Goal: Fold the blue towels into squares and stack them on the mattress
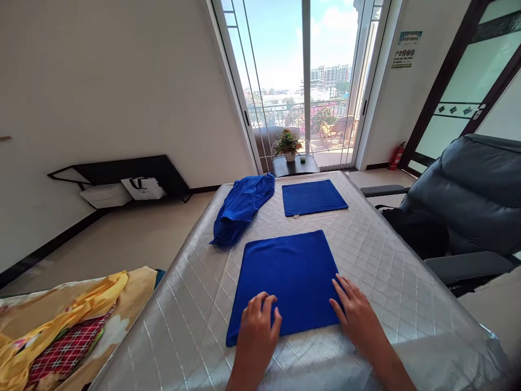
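A flat blue square of cloth (288,277), which looks like a cushion cover, lies spread out on the silvery quilted mattress (183,326). Over its near left part is my left hand (258,326), fingers slightly curled and apart, holding nothing. At the cloth's right edge, my right hand (354,307) has its fingers stretched out, the tips at or just over the border. Farther back lies a second flat blue cover (313,197) with a small pale tag at its near edge. To its left, a crumpled blue cloth (244,209) rests in a loose heap.
A dark armchair (468,195) stands along the right side. Yellow and checked bedding (77,326) lies low at the left. Beyond the mattress, a small table (295,167) carries a potted plant (288,144) before the glass doors. A black rack (122,168) holds white bags.
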The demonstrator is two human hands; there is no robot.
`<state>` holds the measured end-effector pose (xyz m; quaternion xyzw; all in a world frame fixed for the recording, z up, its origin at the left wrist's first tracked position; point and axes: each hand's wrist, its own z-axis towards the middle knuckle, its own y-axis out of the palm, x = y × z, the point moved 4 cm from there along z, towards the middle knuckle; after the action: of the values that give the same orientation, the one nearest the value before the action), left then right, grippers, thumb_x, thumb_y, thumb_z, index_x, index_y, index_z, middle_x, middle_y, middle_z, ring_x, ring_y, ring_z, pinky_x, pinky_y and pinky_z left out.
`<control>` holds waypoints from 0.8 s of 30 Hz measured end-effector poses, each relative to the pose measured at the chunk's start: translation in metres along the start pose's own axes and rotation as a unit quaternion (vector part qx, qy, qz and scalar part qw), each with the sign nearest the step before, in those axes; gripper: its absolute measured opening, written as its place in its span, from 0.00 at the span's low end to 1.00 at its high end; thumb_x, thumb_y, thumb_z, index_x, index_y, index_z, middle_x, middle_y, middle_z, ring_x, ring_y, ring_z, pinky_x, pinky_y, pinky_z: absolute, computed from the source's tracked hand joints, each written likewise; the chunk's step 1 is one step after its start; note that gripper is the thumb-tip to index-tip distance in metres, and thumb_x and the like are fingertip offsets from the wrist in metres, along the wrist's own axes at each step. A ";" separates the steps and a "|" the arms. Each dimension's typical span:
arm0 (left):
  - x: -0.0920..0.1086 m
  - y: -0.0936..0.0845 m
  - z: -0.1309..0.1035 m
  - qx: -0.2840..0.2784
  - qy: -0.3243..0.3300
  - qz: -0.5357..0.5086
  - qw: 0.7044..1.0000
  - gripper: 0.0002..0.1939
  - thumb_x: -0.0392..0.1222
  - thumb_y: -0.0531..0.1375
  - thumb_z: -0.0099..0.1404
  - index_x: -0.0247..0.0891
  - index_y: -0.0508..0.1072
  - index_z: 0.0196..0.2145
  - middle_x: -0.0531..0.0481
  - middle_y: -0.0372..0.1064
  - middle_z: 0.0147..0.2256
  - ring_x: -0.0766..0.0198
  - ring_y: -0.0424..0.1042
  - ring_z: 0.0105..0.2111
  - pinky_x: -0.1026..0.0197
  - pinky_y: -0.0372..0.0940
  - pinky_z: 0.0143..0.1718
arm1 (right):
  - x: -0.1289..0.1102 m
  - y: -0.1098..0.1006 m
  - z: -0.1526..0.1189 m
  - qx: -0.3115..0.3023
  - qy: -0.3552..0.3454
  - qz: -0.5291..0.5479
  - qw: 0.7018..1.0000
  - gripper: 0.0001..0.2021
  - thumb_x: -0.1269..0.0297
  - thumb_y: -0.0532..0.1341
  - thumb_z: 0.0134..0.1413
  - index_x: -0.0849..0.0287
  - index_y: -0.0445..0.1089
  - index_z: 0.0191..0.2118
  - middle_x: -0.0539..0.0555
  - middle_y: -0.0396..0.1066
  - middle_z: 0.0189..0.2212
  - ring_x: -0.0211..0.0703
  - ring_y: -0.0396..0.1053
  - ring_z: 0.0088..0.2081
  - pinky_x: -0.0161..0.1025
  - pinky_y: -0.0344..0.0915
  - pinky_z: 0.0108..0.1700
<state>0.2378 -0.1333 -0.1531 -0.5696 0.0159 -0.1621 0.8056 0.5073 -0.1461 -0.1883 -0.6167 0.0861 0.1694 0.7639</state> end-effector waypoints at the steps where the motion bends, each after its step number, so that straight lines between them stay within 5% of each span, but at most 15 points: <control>1: 0.023 0.007 0.010 0.002 0.046 -0.017 0.999 0.18 0.43 0.51 0.73 0.42 0.76 0.52 0.44 0.74 0.54 0.52 0.72 0.55 0.49 0.69 0.55 | -0.006 0.010 0.004 -0.012 0.005 -0.010 1.000 0.29 0.48 0.46 0.73 0.57 0.61 0.70 0.58 0.56 0.70 0.56 0.55 0.70 0.56 0.58 0.69; 4: 0.076 0.033 0.025 -0.014 0.166 -0.020 0.986 0.24 0.46 0.50 0.75 0.47 0.64 0.67 0.48 0.60 0.68 0.53 0.60 0.67 0.46 0.60 0.65 | -0.019 0.034 0.010 -0.046 0.014 -0.026 0.999 0.30 0.51 0.44 0.73 0.60 0.55 0.72 0.57 0.47 0.72 0.55 0.46 0.73 0.56 0.50 0.72; 7: 0.081 0.057 0.024 -0.046 0.187 0.005 0.981 0.29 0.52 0.48 0.76 0.49 0.53 0.72 0.50 0.52 0.71 0.53 0.53 0.70 0.43 0.57 0.67 | -0.021 0.041 0.009 -0.058 0.018 -0.028 0.998 0.31 0.51 0.42 0.73 0.60 0.52 0.73 0.56 0.44 0.73 0.53 0.43 0.73 0.56 0.46 0.73; 11: 0.016 0.068 0.006 -0.080 0.060 0.036 0.994 0.31 0.57 0.45 0.76 0.49 0.51 0.72 0.47 0.50 0.72 0.50 0.50 0.71 0.39 0.54 0.68 | -0.019 0.037 0.009 -0.072 0.025 -0.033 0.997 0.32 0.48 0.38 0.74 0.60 0.46 0.74 0.53 0.39 0.73 0.50 0.42 0.74 0.54 0.45 0.73; 16: -0.077 0.057 -0.039 -0.080 -0.114 0.054 0.989 0.38 0.63 0.42 0.74 0.39 0.48 0.73 0.40 0.42 0.73 0.45 0.43 0.73 0.35 0.47 0.70 | -0.020 0.033 0.012 -0.107 0.036 -0.041 0.993 0.32 0.48 0.36 0.74 0.62 0.40 0.74 0.51 0.34 0.73 0.48 0.38 0.74 0.54 0.41 0.74; 19: -0.099 0.057 -0.063 -0.086 -0.151 0.038 0.984 0.41 0.65 0.41 0.73 0.36 0.45 0.73 0.38 0.40 0.74 0.46 0.44 0.73 0.37 0.48 0.70 | -0.018 0.033 0.013 -0.119 0.047 -0.039 0.991 0.33 0.47 0.36 0.74 0.60 0.39 0.74 0.49 0.33 0.74 0.46 0.37 0.74 0.52 0.40 0.74; 24: -0.105 0.067 -0.087 -0.071 -0.138 0.031 0.987 0.44 0.68 0.41 0.72 0.34 0.47 0.73 0.39 0.48 0.72 0.47 0.52 0.71 0.39 0.50 0.70 | -0.010 0.034 0.005 -0.123 0.045 -0.037 0.991 0.33 0.46 0.36 0.73 0.60 0.41 0.74 0.50 0.36 0.74 0.45 0.37 0.74 0.52 0.40 0.74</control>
<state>0.1363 -0.1638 -0.2623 -0.6414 -0.0668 -0.0553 0.7623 0.4854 -0.1363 -0.2148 -0.7157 0.0764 0.1223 0.6834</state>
